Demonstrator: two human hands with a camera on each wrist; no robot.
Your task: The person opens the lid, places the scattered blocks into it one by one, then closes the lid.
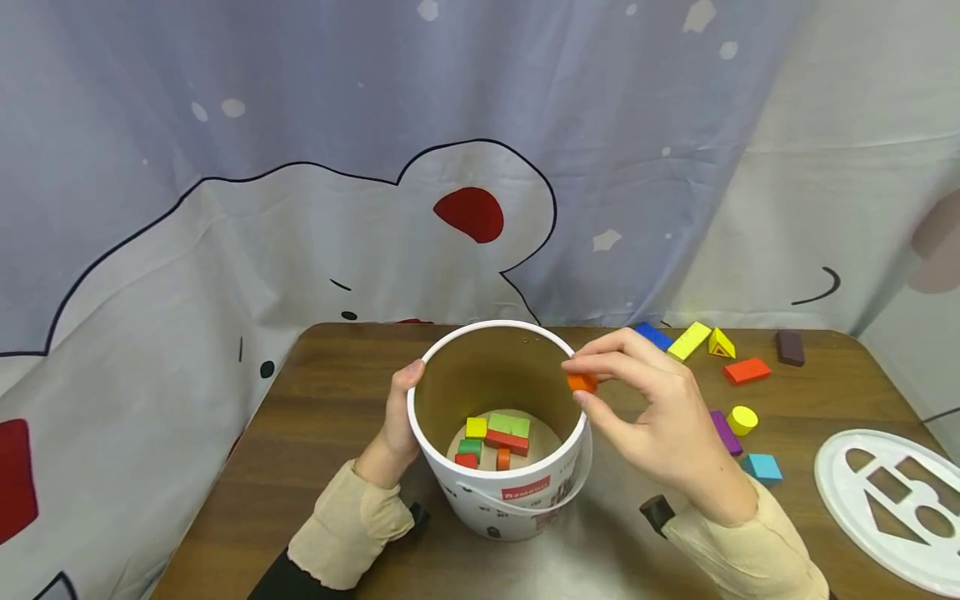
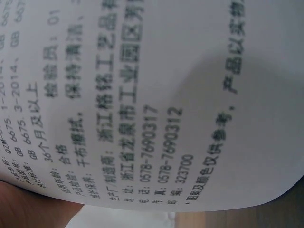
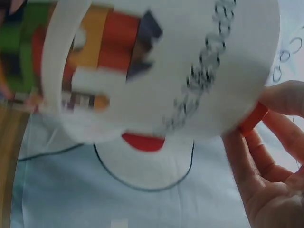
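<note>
A white printed bucket (image 1: 517,523) stands on the table with its open top tipped toward me. My left hand (image 1: 397,425) grips its left rim, thumb over the edge. In the left wrist view the bucket's printed wall (image 2: 266,142) fills most of the picture. At the right rim, my right hand (image 1: 660,408) pinches an orange block (image 1: 582,382) between thumb and fingers. The right wrist view shows that block (image 3: 253,121) at the bucket's edge. Several blocks lie on the bucket's floor, among them a light green block (image 1: 509,424) and a yellow block (image 1: 476,427).
Right of the bucket lie several loose blocks, including a yellow cylinder (image 1: 742,420), a light blue block (image 1: 762,468), a red-orange block (image 1: 747,372) and a dark brown block (image 1: 790,347). A white lid (image 1: 831,483) with shaped holes is at far right. A curtain (image 1: 300,250) hangs behind the table.
</note>
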